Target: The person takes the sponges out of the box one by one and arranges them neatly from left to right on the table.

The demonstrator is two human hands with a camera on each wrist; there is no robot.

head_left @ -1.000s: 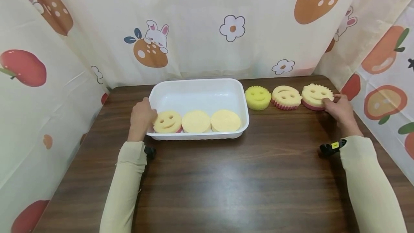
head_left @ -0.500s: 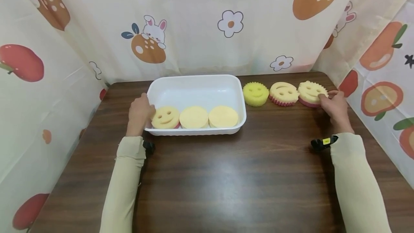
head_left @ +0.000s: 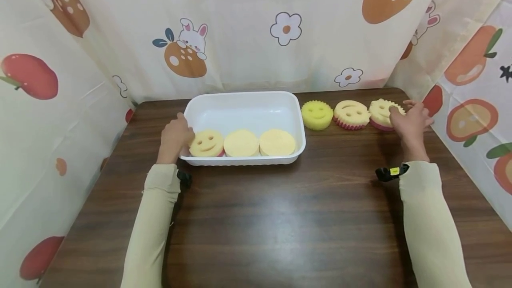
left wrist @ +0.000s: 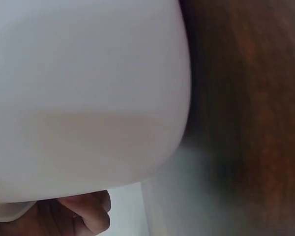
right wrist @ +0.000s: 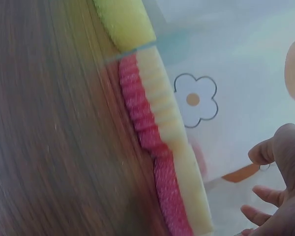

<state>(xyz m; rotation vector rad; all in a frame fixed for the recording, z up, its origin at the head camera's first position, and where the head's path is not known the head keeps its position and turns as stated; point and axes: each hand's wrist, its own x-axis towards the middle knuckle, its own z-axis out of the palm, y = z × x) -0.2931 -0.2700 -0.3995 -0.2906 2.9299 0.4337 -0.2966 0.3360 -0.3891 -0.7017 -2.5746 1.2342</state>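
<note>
My left hand point(head_left: 174, 139) grips the left rim of a white tray point(head_left: 244, 162); in the left wrist view its fingers point(left wrist: 91, 212) curl at the edge of the tray wall point(left wrist: 88, 93). Along the tray's front side lie a smiley sponge point(head_left: 206, 144) and two plain round cream sponges. My right hand point(head_left: 410, 124), fingers spread, hovers at the rightmost smiley sponge point(head_left: 378, 111), cream over pink, covering part of its right side in the head view. The right wrist view shows the thumb and fingers apart with nothing held.
Right of the tray, a yellow smiley sponge point(head_left: 317, 115) and a cream-and-pink smiley sponge point(head_left: 351, 115) continue the row. Behind them hangs a patterned curtain point(head_left: 248, 57), with more curtain at both sides. The brown wooden table point(head_left: 280, 226) extends toward the person.
The right hand pushed the rightmost sponge slightly left against its neighbour, then let go and lifted with fingers spreading. The left hand stays on the tray rim.
</note>
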